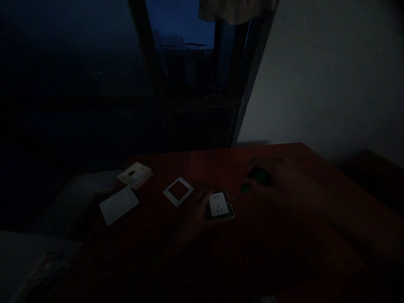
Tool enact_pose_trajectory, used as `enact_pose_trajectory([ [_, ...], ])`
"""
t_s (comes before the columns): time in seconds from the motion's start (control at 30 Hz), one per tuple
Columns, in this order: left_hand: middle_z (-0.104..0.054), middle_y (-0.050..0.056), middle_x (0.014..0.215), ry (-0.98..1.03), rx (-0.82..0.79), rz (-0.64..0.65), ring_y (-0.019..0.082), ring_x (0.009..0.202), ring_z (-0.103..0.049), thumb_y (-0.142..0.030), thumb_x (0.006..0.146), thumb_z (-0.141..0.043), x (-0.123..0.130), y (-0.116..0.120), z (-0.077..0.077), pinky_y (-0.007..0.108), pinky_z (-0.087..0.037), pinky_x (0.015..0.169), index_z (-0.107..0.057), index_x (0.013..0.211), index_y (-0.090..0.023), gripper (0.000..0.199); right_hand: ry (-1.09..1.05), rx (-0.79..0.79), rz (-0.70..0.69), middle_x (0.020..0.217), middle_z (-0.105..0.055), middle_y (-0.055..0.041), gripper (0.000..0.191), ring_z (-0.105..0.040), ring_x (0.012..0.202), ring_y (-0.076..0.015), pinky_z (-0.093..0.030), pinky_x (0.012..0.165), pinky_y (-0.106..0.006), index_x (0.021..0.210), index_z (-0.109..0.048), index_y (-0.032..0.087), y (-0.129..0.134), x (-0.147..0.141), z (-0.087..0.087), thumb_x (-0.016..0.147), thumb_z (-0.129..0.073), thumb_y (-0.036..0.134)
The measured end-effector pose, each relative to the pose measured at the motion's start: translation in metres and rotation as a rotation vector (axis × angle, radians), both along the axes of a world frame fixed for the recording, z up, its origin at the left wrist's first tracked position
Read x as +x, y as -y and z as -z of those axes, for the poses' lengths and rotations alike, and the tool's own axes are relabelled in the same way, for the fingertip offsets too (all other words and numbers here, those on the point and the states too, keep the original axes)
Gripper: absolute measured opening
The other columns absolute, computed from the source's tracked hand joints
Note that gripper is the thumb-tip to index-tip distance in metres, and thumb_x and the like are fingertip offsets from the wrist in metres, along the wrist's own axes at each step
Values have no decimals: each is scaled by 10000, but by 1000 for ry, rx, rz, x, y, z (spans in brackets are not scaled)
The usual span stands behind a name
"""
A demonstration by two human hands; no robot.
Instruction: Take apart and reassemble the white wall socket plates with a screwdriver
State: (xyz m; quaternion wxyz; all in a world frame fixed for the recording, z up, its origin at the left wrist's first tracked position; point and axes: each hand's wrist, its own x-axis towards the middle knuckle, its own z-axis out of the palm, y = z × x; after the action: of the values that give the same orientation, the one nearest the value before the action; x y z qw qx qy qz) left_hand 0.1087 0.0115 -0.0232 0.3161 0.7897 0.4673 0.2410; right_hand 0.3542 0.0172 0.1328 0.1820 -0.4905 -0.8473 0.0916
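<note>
A wall socket [218, 203] with a white face and dark surround lies on the reddish table, its slots facing up. My left hand [196, 216] is closed around its left side, thumb at the top edge and fingers along the near edge. In my right hand [277, 181] is a screwdriver [245, 188] with a green handle, the fingers wrapped round it. The shaft slants down to the left, and its tip meets the socket's right edge. Whether a screw sits under the tip is too dark to tell. Left of my left hand lies a white square frame [167, 192].
At the table's left edge are a white box-shaped plate with a cut-out [135, 174] and a flat white rectangular piece [119, 205]. A window [186, 75] stands behind the table [214, 162], and a pale wall [322, 84] rises at the right. The room is very dark.
</note>
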Motion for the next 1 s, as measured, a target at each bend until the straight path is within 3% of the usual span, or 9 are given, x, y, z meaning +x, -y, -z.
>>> enact_pose_trajectory([
  [0.5,-403,101,1432,-39,-29,-8,327,1295,-402,-476,680,-772,0,1,1,467,-360,1058,-404,1376,-248,819,-23,19,39,755,-701,0,123,-655,613,-148,-418,515,-232,931,-589,212,2,0,0,816,-579,255],
  [0.7,-438,79,1403,4,29,5,302,1275,-422,-513,706,-743,1,2,-2,439,-369,1051,-395,1380,-272,796,-34,46,19,780,-702,-9,121,-658,633,-152,-432,536,-237,927,-586,214,2,0,-2,813,-581,253],
  [1.0,-402,92,1436,-18,-9,1,326,1308,-389,-450,688,-770,0,1,-3,475,-348,1068,-399,1381,-267,807,-13,39,8,782,-704,-9,115,-655,636,-153,-422,534,-245,921,-585,219,1,-3,-3,816,-585,266],
])
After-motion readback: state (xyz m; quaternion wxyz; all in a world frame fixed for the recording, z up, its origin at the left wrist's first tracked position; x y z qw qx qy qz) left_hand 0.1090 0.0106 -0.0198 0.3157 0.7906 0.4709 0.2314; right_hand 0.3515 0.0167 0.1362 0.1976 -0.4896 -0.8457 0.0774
